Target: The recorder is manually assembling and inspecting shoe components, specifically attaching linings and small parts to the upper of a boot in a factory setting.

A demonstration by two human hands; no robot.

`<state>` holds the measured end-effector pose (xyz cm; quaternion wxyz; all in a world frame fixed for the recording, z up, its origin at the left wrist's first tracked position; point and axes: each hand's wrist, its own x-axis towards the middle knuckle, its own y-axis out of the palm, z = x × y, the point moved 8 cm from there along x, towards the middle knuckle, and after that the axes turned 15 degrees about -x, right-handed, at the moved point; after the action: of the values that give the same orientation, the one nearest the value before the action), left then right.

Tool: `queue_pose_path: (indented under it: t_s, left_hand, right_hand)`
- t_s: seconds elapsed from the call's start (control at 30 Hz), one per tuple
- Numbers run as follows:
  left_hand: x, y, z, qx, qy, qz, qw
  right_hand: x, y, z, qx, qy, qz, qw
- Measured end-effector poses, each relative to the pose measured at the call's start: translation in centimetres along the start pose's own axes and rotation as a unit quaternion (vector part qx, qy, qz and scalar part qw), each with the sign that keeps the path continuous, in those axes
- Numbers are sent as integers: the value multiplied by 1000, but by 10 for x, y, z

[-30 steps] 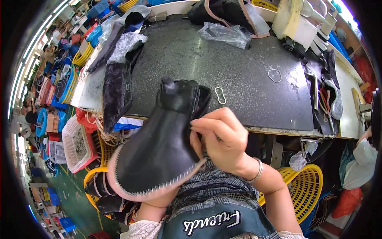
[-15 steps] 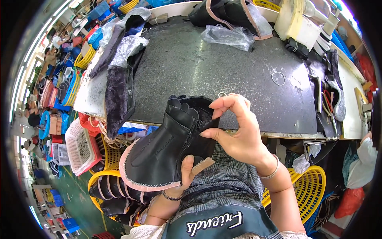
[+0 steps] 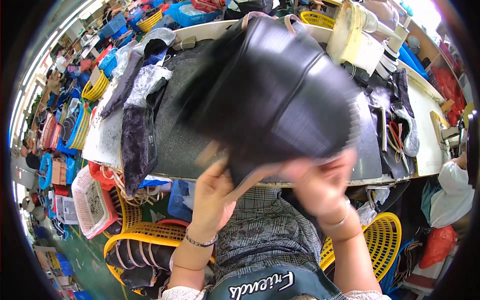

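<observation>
Left hand: your thumb and fingers are closed on the near edge of the boot piece, at its left end.
Right hand: your fingers are at the piece's lower right edge, too blurred to tell whether they are narrow or wide.
Black boot upper: it sits just beyond your fingers, raised and tilted over the table, its surface smeared by blur.
Pale edge strip: it runs along the near rim between your hands.
Progress: the strip looks already fixed to the upper and a seam crosses its face; no sole shows on it. The piece is not set down; how much work is left, you cannot tell from here.
Plaid apron: nearer you than your fingers, between your wrists.
Yellow basket: left of and below your left fingers, with black pieces inside.
Dark tabletop: beyond your left fingers, under the upper.
Fuzzy dark piece: beyond and left of your left fingers.
Scissors: beyond and right of your right fingers.
Cream machine: farthest, well beyond your right fingers.
</observation>
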<state>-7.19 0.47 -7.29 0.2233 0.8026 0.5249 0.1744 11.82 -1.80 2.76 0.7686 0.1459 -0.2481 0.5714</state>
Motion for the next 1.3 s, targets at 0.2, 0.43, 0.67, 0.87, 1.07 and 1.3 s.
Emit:
queue_pose_path:
  t_s: [0.2, 0.43, 0.67, 0.87, 1.07, 1.3]
  left_hand:
    - [27, -38, -66, 374, 214, -87, 898]
    - [27, -138, -124, 764, -30, -221, 606]
    - [1, -133, -153, 624, 178, -210, 732]
    - [-99, -67, -115, 708, 154, 64, 686]
    - [-138, -101, -96, 685, 156, 18, 711]
    - [-72, 2, -59, 566, 203, 210, 771]
  right_hand:
    - [184, -109, -90, -611, -28, -282, 739]
    - [229, -64, -127, -735, -166, -236, 614]
    - [162, 165, -112, -494, -265, 113, 820]
    - [78, 173, -3, -383, -521, 221, 730]
    - [-132, 76, 10, -417, -411, 431, 687]
    - [-187, 40, -56, -133, 22, 588, 797]
